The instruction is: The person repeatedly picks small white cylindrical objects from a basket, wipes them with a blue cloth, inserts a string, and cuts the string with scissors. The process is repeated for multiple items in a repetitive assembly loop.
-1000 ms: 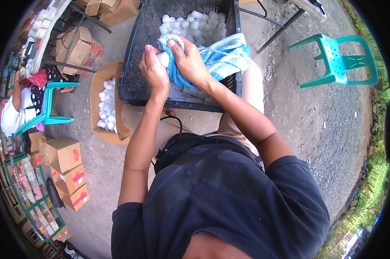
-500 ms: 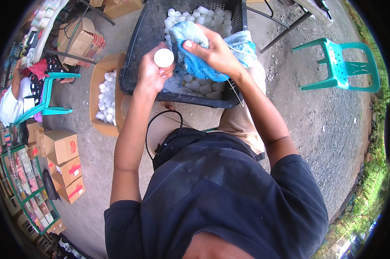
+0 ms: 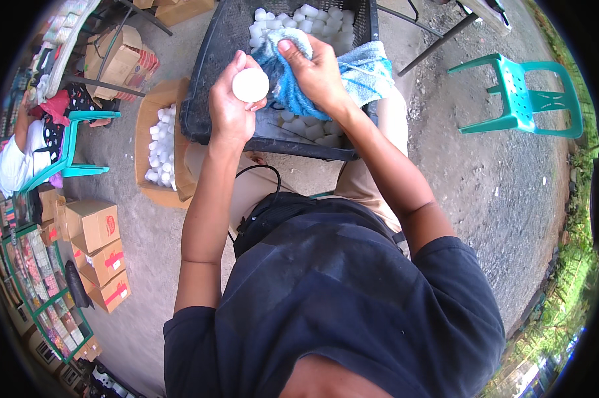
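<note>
- Ground [image 3: 153, 272]: grey concrete under the person, running into rough gravel [image 3: 505, 192] on the right, with greenery [image 3: 581, 219] past that.
- Desk [image 3: 74, 50]: at the upper left, pale-topped, loaded with small goods; a seated co-worker [image 3: 21, 162] is beside it on a teal chair [image 3: 68, 156].
- Crate [image 3: 221, 43]: black, directly in front of the person, with many white pieces [image 3: 307, 28] heaped at its far end and more near its close edge.
- Green chair [image 3: 512, 93]: on the gravel to the right, well apart from the crate.
- Cartons [image 3: 94, 255]: stacked on the ground at the left.
- Box [image 3: 163, 197]: open, just left of the crate, holding many similar pieces. Judging by both heaps, a good deal seems left; which pieces have been dealt with, I cannot tell.
- Cloth [image 3: 364, 74]: blue and white, bunched in the right hand [image 3: 318, 71], whose fingers are closed around it; one end hangs over the crate's right side.
- Single piece [image 3: 250, 85]: gripped in the left hand [image 3: 228, 103], fingers curled round it, round face up, above the crate's near left part, uncovered by the cloth.
</note>
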{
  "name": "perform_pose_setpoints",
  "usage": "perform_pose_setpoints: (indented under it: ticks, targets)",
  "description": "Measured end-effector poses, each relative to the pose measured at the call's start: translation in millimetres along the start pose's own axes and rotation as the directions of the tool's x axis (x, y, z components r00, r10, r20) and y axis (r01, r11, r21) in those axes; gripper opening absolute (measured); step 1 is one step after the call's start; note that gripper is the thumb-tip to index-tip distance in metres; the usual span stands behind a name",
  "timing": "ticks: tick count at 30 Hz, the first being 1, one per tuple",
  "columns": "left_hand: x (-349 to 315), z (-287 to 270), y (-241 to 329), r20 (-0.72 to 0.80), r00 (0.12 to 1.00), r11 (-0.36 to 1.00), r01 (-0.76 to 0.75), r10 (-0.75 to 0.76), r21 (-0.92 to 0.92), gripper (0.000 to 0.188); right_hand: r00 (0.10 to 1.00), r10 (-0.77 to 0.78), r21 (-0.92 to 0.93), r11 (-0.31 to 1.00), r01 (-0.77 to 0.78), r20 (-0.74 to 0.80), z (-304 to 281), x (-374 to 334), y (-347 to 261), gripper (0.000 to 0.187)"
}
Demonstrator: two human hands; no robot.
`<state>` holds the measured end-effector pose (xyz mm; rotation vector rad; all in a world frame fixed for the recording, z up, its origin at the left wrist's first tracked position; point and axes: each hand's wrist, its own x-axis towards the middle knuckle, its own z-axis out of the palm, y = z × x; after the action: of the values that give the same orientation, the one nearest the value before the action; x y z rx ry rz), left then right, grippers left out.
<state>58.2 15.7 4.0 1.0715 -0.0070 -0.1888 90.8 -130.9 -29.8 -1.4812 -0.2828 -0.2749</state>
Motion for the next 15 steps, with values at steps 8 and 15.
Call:
perform_pose_setpoints:
  ticks: [8,15]
  targets:
    - [10,-13,3,0.029,0.999,0.968,-0.018,0.026,-0.251,0.041,0.97,-0.068,0.124,0.992,0.04,0.233,-17,-24,-25,0.038]
    - [19,4,-23,-0.23,0.972,0.99,0.018,-0.05,-0.138,0.045,0.945,-0.209,-0.253,0.928,0.273,0.253,6,-22,-18,0.05]
